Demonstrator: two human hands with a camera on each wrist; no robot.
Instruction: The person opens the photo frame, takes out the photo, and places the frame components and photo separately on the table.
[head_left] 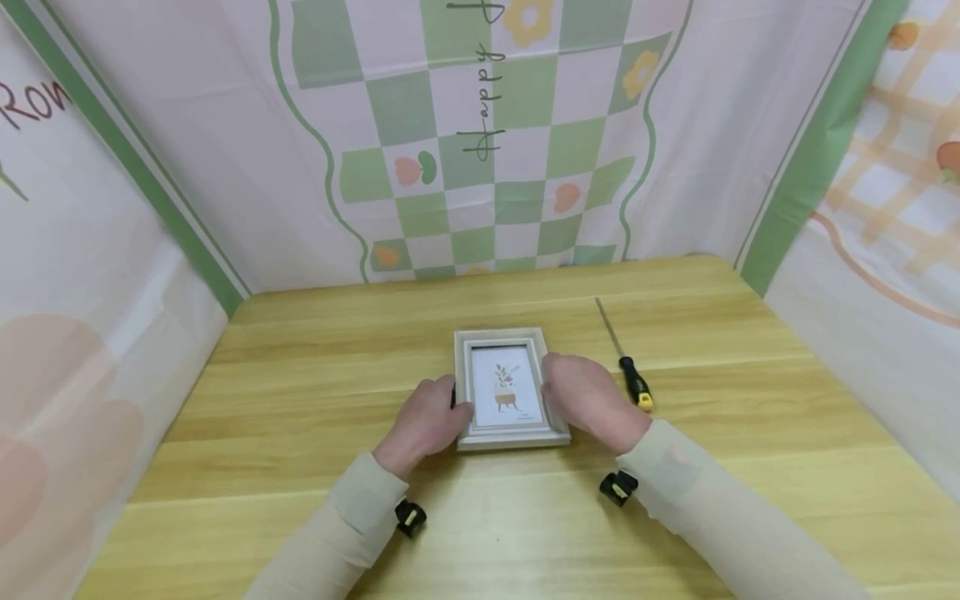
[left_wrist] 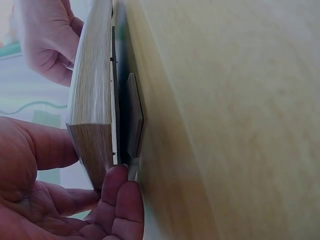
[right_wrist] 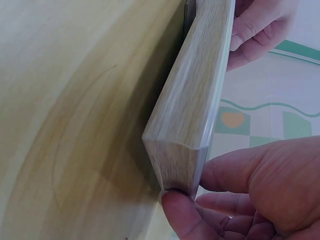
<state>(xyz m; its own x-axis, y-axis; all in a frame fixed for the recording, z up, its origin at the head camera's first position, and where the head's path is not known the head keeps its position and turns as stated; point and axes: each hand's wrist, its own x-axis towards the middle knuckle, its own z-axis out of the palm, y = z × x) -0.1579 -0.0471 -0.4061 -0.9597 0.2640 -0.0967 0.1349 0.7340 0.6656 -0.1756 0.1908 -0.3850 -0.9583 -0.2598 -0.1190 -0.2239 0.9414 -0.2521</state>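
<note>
A pale wood-grain picture frame (head_left: 513, 439) with a print of a potted plant (head_left: 506, 387) faces up in the middle of the table. My left hand (head_left: 426, 421) grips its left side, thumb at the front edge and fingers round toward the back. On the opposite side my right hand (head_left: 592, 400) pinches the frame between thumb and fingers. Seen edge-on in the left wrist view, a dark backing with a stand flap (left_wrist: 132, 115) sticks out behind the frame, close over the tabletop. The right wrist view shows the frame's thick side (right_wrist: 185, 95) tilted off the wood.
A screwdriver (head_left: 636, 383) with a black and yellow handle lies right of the frame, its shaft pointing away from me. The wooden table (head_left: 322, 350) ends at a checked cloth backdrop (head_left: 480, 192), with printed cloth on both sides too.
</note>
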